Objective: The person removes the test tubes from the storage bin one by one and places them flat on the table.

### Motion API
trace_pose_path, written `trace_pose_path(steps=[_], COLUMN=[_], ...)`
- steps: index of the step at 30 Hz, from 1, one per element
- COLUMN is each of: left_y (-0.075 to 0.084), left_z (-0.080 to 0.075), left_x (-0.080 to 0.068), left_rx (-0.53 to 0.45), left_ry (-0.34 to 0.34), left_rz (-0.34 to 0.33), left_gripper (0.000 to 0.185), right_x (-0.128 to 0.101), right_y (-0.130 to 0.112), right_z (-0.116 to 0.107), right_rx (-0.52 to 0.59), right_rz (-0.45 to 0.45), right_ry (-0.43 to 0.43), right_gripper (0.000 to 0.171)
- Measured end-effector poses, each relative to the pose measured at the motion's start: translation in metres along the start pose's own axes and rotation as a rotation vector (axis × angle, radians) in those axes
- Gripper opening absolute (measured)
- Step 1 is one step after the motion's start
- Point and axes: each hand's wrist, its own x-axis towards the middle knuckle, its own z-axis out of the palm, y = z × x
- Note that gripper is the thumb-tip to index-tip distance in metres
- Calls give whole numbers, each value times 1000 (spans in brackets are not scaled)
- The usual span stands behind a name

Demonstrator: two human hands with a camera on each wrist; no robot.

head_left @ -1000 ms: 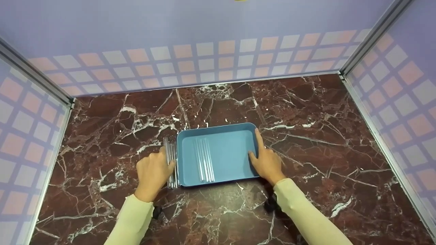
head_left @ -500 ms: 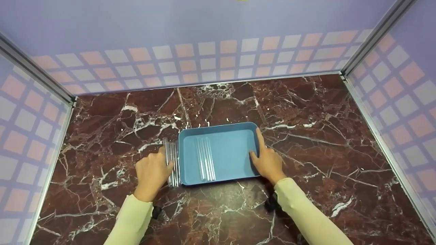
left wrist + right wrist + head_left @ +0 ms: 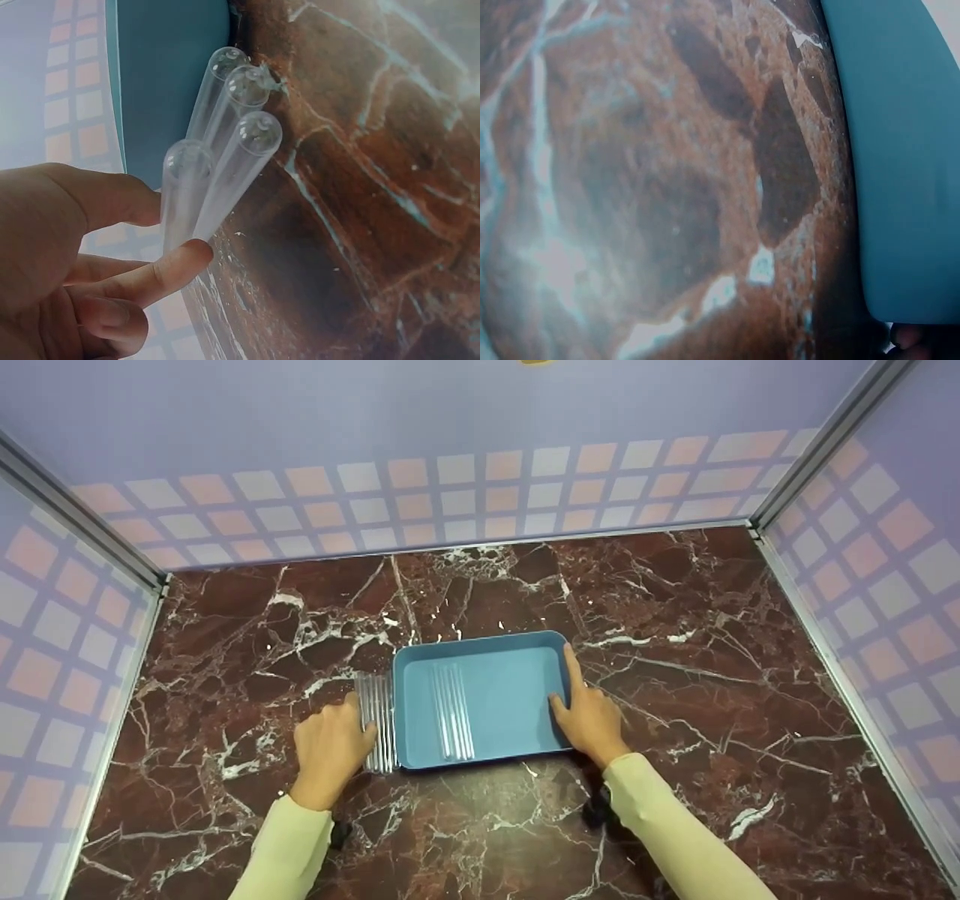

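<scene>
A blue rectangular tray [image 3: 517, 690] lies on the marbled surface, with several clear test tubes [image 3: 453, 712] side by side in its left part. Just outside its left wall, several more clear tubes [image 3: 383, 727] lie in a row. My left hand [image 3: 330, 742] is at the outermost of these; in the left wrist view its thumb and index finger pinch one round-ended test tube [image 3: 187, 180]. My right hand [image 3: 592, 724] grips the tray's right side, thumb inside the rim and index finger along the outside. Only a bit of that hand shows in the right wrist view.
The dark red marbled surface [image 3: 675, 780] has white veins. Purple panels with pink and white squares stand behind [image 3: 480, 427] and at both sides, joined by metal corner posts [image 3: 825, 442].
My left hand has shifted slightly left and toward me. The tube at its fingers has come down to lie left of the outer row. My right hand and the tray stay nearly still.
</scene>
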Motion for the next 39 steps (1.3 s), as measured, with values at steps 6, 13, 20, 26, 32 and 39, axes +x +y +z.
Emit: trace_pose_path(steps=[6, 13, 20, 26, 32, 39], left_y=[-2, -4, -4, -4, -6, -6], left_z=[2, 4, 6, 8, 11, 12], left_x=[1, 2, 1, -3, -5, -4], left_rx=[1, 5, 10, 11, -2, -4], left_ry=[-32, -62, -103, -95, -95, -102], left_rz=[-12, -17, -30, -23, -28, -36], left_gripper=[26, 31, 32, 32, 30, 29], right_x=[-1, 1, 1, 0, -1, -1], right_y=[1, 0, 0, 2, 1, 2], right_z=[0, -1, 0, 1, 2, 1], right_rx=[12, 18, 14, -2, 8, 7], right_rz=[-8, -17, -15, -18, -5, -1], right_ry=[17, 32, 20, 21, 24, 24], right_gripper=[79, 79, 79, 80, 79, 79])
